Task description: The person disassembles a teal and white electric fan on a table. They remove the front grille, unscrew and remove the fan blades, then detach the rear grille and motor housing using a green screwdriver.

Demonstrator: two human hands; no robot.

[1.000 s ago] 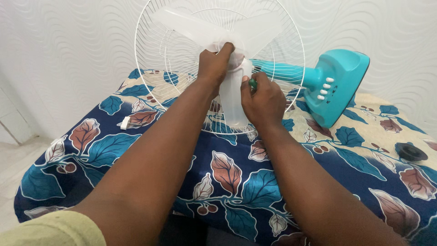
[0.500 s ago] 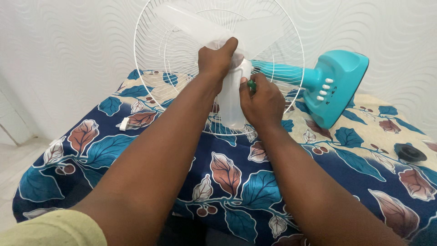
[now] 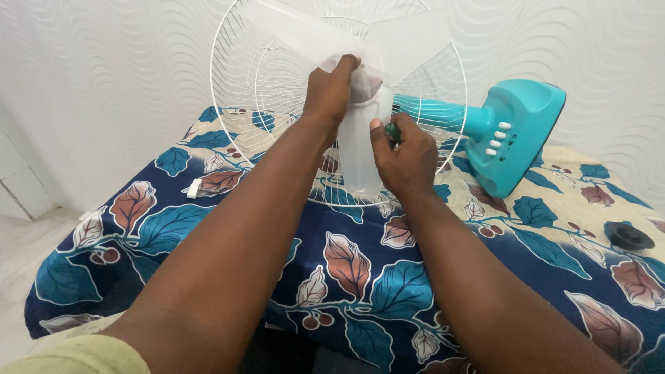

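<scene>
Left hand [image 3: 331, 86]: clasps hub of translucent fan blade [image 3: 360, 149].
Right hand [image 3: 409, 159]: grips green screwdriver [image 3: 393, 130] beside hub.
Advice: keep blade steady, tool square.

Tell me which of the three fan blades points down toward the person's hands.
The translucent white blade hanging straight down between the left hand and right hand. The other two blades slant upward, one to the upper left, one to the upper right.
</scene>
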